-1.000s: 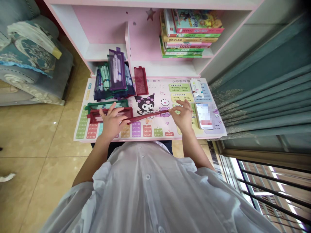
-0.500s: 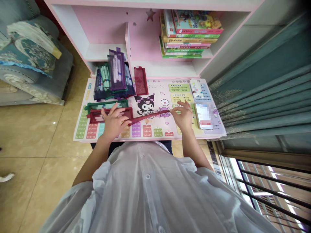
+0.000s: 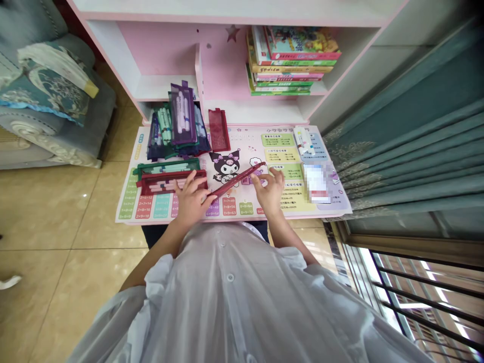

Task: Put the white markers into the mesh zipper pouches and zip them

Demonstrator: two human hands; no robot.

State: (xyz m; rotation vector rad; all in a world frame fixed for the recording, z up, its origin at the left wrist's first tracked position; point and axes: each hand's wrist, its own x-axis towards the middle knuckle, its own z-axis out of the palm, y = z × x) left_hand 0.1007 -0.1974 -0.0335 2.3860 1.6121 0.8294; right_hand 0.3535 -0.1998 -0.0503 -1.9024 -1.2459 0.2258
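Observation:
A narrow red mesh pouch (image 3: 238, 180) stands edge-up over the desk mat, slanting up to the right. My left hand (image 3: 192, 200) pinches its lower left end between thumb and finger. Beside the pouch's right part is my right hand (image 3: 269, 191), fingers apart and nothing visible in them. Left of my left hand lies a red pouch with pink pens (image 3: 157, 185), with a green pouch (image 3: 170, 166) just behind it. A flat red pouch (image 3: 219, 129) rests farther back. Purple, green and blue pouches with pens (image 3: 183, 118) are piled to its left.
The desk mat (image 3: 249, 204) has printed tables and a cartoon figure. On its right side are a phone (image 3: 317, 182) and a bundle of white pens (image 3: 304, 141). Stacked books (image 3: 291, 70) stand on the pink shelf (image 3: 260, 112) behind. A curtain (image 3: 397, 131) hangs at the right.
My right hand has let go of the pouch's right end and moved slightly left and down. My left hand has shifted right with the pouch, which now slants more steeply.

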